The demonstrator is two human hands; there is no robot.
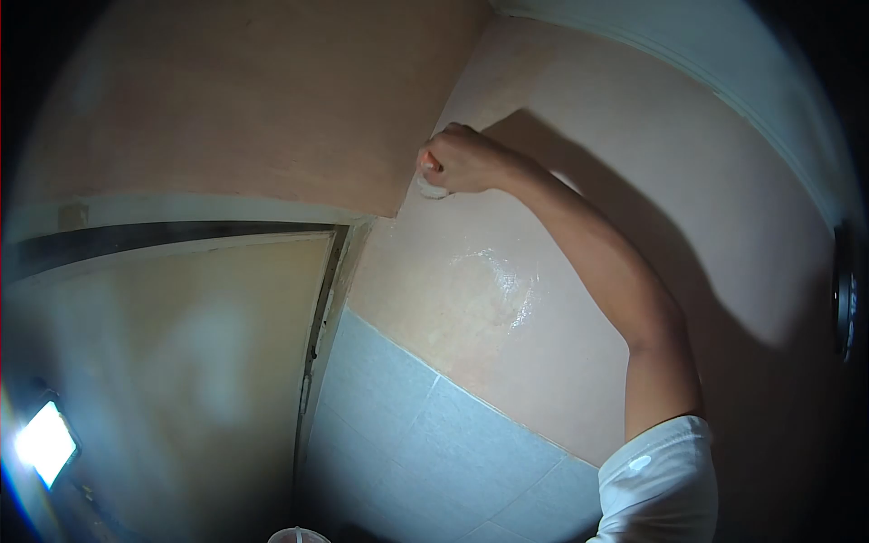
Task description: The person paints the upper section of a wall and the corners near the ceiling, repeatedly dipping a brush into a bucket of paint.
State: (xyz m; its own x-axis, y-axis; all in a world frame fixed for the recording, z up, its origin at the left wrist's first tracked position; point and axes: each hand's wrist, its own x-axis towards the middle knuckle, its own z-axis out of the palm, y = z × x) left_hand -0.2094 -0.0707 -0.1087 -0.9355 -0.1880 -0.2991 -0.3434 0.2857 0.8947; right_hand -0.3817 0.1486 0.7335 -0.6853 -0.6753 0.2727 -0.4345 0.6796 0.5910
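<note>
My right hand is raised to the pinkish plastered wall, close to the corner where two walls meet. Its fingers are closed round a small whitish object, mostly covered by the hand, so I cannot tell what it is. The object appears to touch the wall. Below the hand, a wet, shiny patch shows on the plaster. The bare forearm stretches up from a white sleeve at the lower right. My left hand is out of view.
Grey tiles cover the lower wall. A pale door in its frame stands at the left, with a bright lamp before it. The rim of a container shows at the bottom. A dark round object is at the far right.
</note>
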